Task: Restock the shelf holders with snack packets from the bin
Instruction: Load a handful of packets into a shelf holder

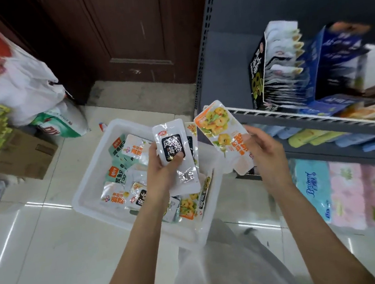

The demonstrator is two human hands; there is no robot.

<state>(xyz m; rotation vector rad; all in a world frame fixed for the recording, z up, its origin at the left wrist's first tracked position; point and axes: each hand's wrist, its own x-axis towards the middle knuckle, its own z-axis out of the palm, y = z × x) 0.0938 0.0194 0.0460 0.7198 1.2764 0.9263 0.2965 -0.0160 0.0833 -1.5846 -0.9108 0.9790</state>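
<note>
**A:** Snack packets, glossy white foil pouches with printed fronts, are lying loose in the white rectangular plastic bin point(86, 192) on the pale tiled floor. Why is the person holding two apart?

**B:** Apparently for sorting. The left hand point(161, 168) is gripping a small stack fronted by a white pouch with a black label panel point(174, 153), thumb pressing on its face, directly over the bin. The right hand point(266, 153) is pinching the lower edge of a white pouch printed with yellow food and orange trim point(222, 135), tilting its top toward the shelf.

**A:** And the room for moving?

**B:** The orange pouch's top corner is overlapping the white wire rail of the grey metal shelf point(321, 123). The black-and-white cardboard display holder point(258, 71) is sitting beyond that rail, already showing upright pouches; bare grey shelf surface is lying to its left.
</note>
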